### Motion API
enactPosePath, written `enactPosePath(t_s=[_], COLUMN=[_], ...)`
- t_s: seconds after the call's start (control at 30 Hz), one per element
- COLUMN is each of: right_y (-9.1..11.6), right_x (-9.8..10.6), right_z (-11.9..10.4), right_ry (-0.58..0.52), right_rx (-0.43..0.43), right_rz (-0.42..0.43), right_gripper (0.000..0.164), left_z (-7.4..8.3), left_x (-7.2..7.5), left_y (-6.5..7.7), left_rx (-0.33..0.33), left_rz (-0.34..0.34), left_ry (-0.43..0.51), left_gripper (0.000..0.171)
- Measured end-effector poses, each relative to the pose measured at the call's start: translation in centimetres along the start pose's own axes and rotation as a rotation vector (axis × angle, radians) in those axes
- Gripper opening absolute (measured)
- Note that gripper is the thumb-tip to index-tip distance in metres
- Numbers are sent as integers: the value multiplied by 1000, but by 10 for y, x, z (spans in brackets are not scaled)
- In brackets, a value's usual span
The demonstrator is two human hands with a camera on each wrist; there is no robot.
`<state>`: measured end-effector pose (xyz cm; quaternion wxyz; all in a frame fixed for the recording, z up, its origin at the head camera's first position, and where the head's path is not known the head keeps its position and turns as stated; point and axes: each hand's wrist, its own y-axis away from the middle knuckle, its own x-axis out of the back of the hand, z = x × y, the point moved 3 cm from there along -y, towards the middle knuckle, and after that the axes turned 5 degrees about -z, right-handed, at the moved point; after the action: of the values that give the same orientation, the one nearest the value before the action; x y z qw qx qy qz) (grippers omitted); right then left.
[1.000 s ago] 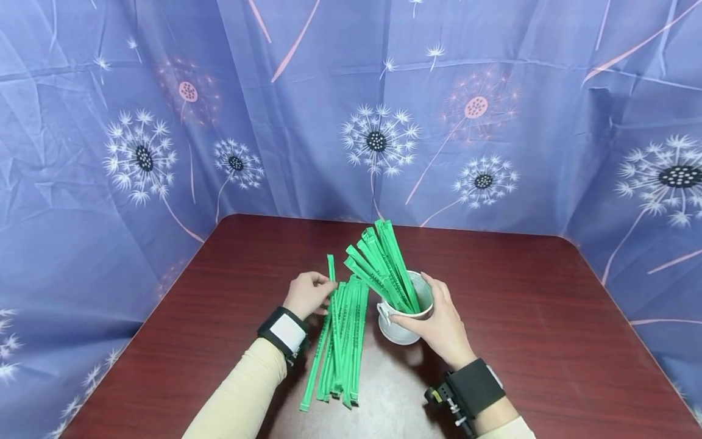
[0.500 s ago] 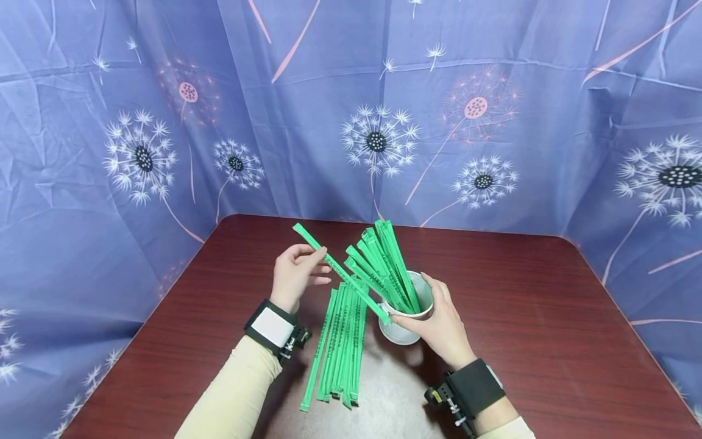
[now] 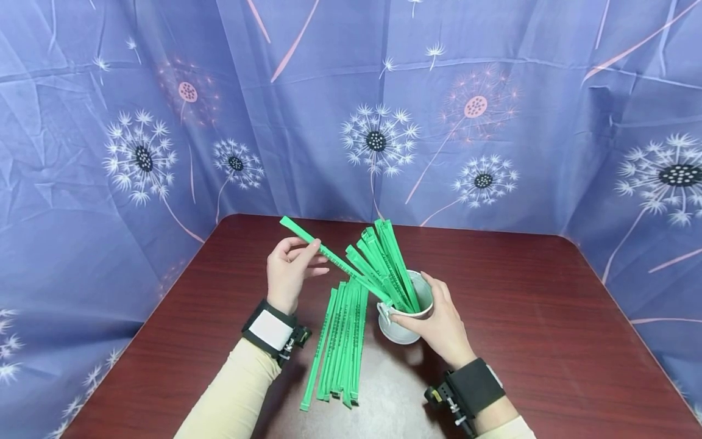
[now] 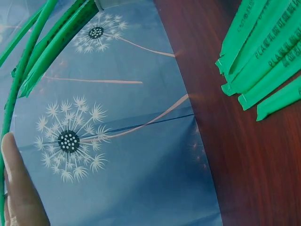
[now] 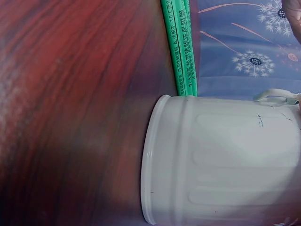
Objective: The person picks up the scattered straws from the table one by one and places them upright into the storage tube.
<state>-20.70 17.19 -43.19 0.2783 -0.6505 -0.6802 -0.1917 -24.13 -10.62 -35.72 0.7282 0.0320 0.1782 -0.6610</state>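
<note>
The left hand (image 3: 290,268) pinches a green straw (image 3: 340,263) slanting rightward to the bucket (image 3: 399,332) the right hand (image 3: 443,323) grips.

Blue dandelion-print cloth (image 3: 307,152) behind and beside a reddish-brown wood-grain table (image 3: 548,323)

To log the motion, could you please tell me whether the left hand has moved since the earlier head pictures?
Yes: the left hand has shifted up the image and somewhat left, appearing closer to the far edge of the table.
</note>
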Motion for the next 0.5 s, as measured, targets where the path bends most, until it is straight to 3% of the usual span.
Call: enactPosePath(t_s=[0.33,0.5], right_y=[0,0], right_x=[0,1], right_z=[0,0], right_ry=[7,14], right_rx=[2,-3], right_rz=[1,2], right_gripper=[104,103], left_z=[5,3], left_x=[-5,-11], left_y=[6,10], left_rx=[-183,-243], left_rz=[5,-17], left_ry=[-38,-136], left_gripper=[16,20])
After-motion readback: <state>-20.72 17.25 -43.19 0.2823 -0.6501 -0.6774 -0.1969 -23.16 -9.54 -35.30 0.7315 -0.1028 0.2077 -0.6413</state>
